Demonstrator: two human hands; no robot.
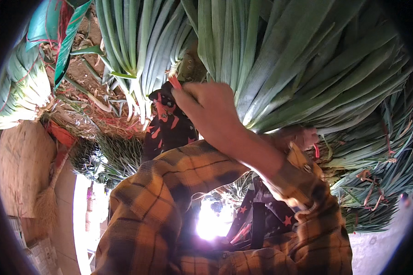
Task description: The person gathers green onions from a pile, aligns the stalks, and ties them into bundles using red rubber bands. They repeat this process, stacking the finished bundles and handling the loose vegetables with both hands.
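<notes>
My arms cross in front of me, the right forearm over the left. Left of centre, my right hand [210, 110] is closed in a fist, with a strip of red tie [175, 82] sticking out from its fingers. Out to the right, my left hand [301, 135] is curled by the base of the leaves, partly hidden behind the right forearm and cuff. A short red end [316, 150] hangs at its fingers. Beyond both hands spreads a large bunch of green onions [272, 79], pale stalks toward me. Whether the two red pieces join is hidden.
Smaller green onions [134, 44] stand upper left beside a tied bundle [27, 79] and green sheeting [70, 44]. Scraps litter the soil [86, 72]. More bunches [364, 165] are stacked at right. A straw broom [48, 202] leans by a wooden board [24, 165] at left.
</notes>
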